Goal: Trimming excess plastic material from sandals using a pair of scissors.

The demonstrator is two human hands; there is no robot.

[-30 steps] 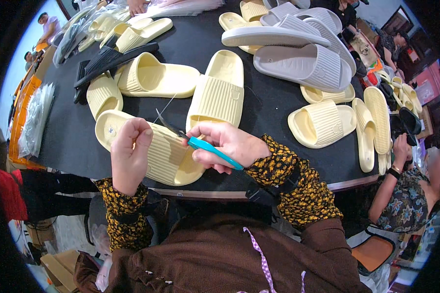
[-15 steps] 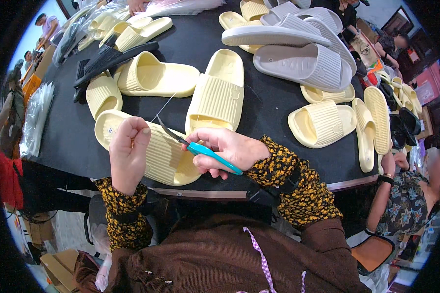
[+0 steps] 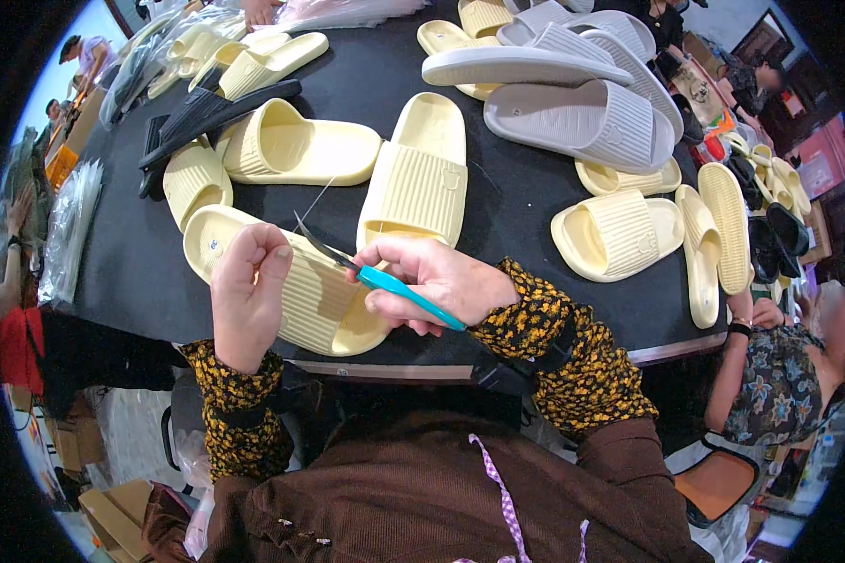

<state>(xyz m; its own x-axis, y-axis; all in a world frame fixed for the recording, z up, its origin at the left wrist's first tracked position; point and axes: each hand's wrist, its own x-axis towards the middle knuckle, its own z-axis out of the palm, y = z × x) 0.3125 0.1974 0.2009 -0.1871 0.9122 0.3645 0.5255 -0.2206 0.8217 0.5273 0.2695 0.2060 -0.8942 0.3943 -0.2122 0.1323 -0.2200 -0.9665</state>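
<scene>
My right hand (image 3: 432, 277) is closed round a pair of snips (image 3: 408, 297) with a teal handle. Their dark, narrow blades point up and left, above a cream slide sandal (image 3: 314, 300) lying directly below both hands. At the blade tips is a fine thread (image 3: 321, 195), stretching up to the right. My left hand (image 3: 251, 291) is closed just left of the blades, thumb against the curled fingers; what it may pinch is too small to see. Another cream slide (image 3: 411, 192) lies beyond my right hand, toe strap facing up.
More cream slides (image 3: 300, 150), black slides (image 3: 216, 117) and a pile of grey slides (image 3: 573, 117) lie on the dark table (image 3: 521, 225). Clear plastic bags (image 3: 70, 225) lie at the left edge. At the right a person (image 3: 784, 375) sits close to the table, near an upright slide (image 3: 723, 225).
The snips' tip has shifted slightly up and left, along the thread. My left hand has hardly moved. The co-worker at the right has shifted a little.
</scene>
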